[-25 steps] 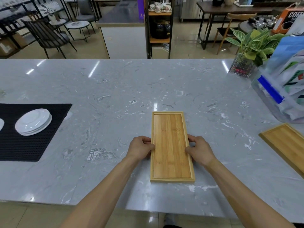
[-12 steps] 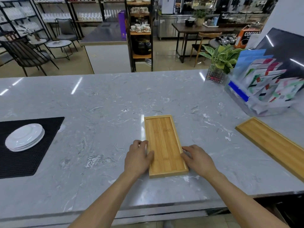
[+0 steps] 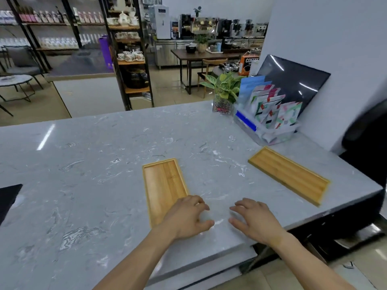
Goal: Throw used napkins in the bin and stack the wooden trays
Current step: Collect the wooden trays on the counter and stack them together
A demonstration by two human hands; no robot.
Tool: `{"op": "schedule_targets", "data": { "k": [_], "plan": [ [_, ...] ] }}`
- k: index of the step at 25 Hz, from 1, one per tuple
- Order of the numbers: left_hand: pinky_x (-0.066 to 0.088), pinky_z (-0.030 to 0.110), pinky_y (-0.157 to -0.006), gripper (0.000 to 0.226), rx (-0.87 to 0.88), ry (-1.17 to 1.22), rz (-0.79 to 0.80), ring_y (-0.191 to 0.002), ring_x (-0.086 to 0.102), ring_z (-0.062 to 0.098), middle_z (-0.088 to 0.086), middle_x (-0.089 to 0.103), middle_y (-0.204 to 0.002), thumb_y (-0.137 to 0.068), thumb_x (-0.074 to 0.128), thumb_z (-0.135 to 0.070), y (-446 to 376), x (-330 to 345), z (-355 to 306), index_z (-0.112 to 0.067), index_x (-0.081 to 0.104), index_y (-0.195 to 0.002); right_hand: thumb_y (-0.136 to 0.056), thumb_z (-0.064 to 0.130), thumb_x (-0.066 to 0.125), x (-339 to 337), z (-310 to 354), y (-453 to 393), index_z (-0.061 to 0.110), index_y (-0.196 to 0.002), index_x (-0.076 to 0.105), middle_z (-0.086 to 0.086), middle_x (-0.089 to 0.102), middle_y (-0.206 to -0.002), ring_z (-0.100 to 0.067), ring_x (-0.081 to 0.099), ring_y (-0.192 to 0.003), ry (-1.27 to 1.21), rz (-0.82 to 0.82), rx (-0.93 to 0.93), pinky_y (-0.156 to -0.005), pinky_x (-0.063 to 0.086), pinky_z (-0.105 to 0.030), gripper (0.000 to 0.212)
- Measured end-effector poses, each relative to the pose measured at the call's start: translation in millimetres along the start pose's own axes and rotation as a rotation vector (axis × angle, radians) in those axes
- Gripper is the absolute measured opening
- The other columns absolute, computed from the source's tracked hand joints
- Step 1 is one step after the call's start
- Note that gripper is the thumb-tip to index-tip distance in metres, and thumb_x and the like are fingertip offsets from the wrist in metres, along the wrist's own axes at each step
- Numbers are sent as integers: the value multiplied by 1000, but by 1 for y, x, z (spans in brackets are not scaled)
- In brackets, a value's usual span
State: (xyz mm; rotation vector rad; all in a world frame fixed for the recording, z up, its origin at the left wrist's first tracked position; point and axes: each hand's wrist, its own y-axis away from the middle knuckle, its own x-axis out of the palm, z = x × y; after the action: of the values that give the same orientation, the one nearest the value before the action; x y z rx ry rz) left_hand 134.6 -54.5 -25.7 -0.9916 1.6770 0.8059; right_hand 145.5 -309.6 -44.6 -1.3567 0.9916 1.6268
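A long wooden tray (image 3: 164, 185) lies on the grey marble counter (image 3: 94, 174) in front of me. A second wooden tray (image 3: 289, 174) lies at an angle near the counter's right end. My left hand (image 3: 186, 216) hovers over the near right corner of the first tray, fingers spread and holding nothing. My right hand (image 3: 254, 220) is open over bare marble to the right of that tray, between the two trays. No napkins or bin are in view.
A clear box of colourful packets (image 3: 270, 114) and a potted plant (image 3: 223, 95) stand at the back right, by a dark panel (image 3: 293, 80) leaning on the wall. A black mat corner (image 3: 8, 197) shows at the left. The counter edge runs just below my hands.
Both hands have let go of the first tray's sides and shifted right. My view has swung right and up, so the second tray is fully in view and the white plates are out of frame.
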Motion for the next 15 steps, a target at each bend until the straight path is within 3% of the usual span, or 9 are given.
{"op": "schedule_targets", "data": {
  "k": [5,10,15],
  "plan": [
    [35,34,-103,67,65,-107,62,-122,48,18,-4,54,-134,-83,42,-71,-55,19,-48,-28,52,-133,-90,65,29,-3,-68,33,37,-134,49,13,49,-142,-12,33,-138,-3,-30,68,-110,26,-37,56],
    [28,34,-108,70,116,-167,-58,-125,44,18,-4,52,-133,-80,37,-73,-100,52,-92,-28,50,-132,-91,64,24,-7,-142,55,36,-136,48,14,52,-137,-11,39,-132,21,-96,138,-107,29,-35,58],
    [30,32,-105,69,-35,-69,-144,-125,43,13,-9,50,-134,-79,33,-76,-144,80,-131,-32,51,-129,-92,62,29,-8,-208,55,34,-137,46,11,53,-136,-14,43,-128,-2,-165,168,-105,30,-33,56]
  ]
}}
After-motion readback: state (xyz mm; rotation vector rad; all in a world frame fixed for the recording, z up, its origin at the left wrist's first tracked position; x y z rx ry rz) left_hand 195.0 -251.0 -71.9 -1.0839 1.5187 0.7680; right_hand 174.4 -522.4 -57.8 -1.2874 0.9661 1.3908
